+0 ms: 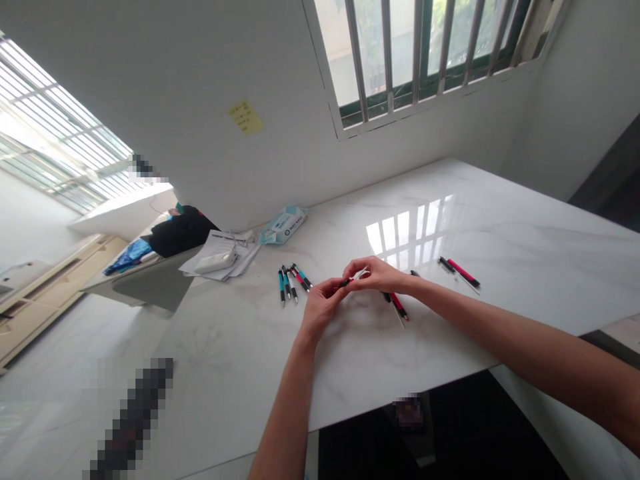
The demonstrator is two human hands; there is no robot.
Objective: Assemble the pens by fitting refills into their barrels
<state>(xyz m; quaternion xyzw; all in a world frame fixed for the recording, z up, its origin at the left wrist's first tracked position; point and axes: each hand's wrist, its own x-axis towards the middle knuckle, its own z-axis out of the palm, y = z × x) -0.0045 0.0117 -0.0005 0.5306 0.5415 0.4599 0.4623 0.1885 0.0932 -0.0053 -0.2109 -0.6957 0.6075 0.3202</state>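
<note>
My left hand is closed around a dark pen part with a touch of red beside it. Right against it, my right hand pinches a thin white piece that looks like a pen refill. Fingers hide how the two pieces meet. Left of my hands lies a group of several assembled pens in blue, black, white and red. Below my right wrist rest a red barrel and a white refill. Farther right are another red barrel, a black part and a thin white refill.
A packet of wipes lies by the wall, next to papers with a white device on them. Dark cloth is heaped at the left. The glossy white marbled table has its front edge near my forearms.
</note>
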